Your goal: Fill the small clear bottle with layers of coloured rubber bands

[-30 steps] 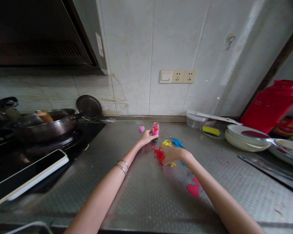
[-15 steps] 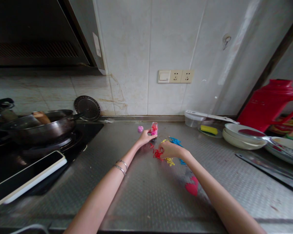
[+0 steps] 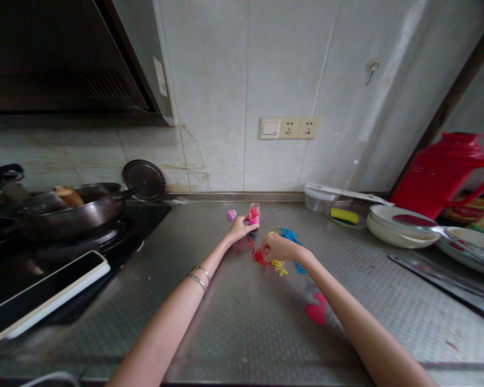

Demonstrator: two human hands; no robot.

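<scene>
My left hand point(image 3: 240, 228) is closed round a small clear jar point(image 3: 254, 213), which stands upright with red and pink contents. A round pink lid-like piece point(image 3: 231, 214) lies just left of the jar. To the right, my right hand point(image 3: 280, 248) has its fingers pinched together at a pile of red rubber bands point(image 3: 260, 257); the fingertips are partly hidden. Beside and under this hand lie yellow rubber bands point(image 3: 280, 267), and blue rubber bands point(image 3: 289, 234) are behind it. A few red ones are scattered near the jar.
A pink heart-shaped piece point(image 3: 316, 309) lies near my right forearm. On the left are a stove with a pan point(image 3: 76, 215) and a white-edged phone-like slab point(image 3: 48, 295). To the right stand bowls point(image 3: 401, 228), a yellow sponge point(image 3: 344, 216), a knife point(image 3: 439, 282) and a red thermos jug point(image 3: 438, 177).
My right hand's fingers have shifted very slightly at the red rubber bands. My left hand keeps its hold on the jar. The view has tilted a little.
</scene>
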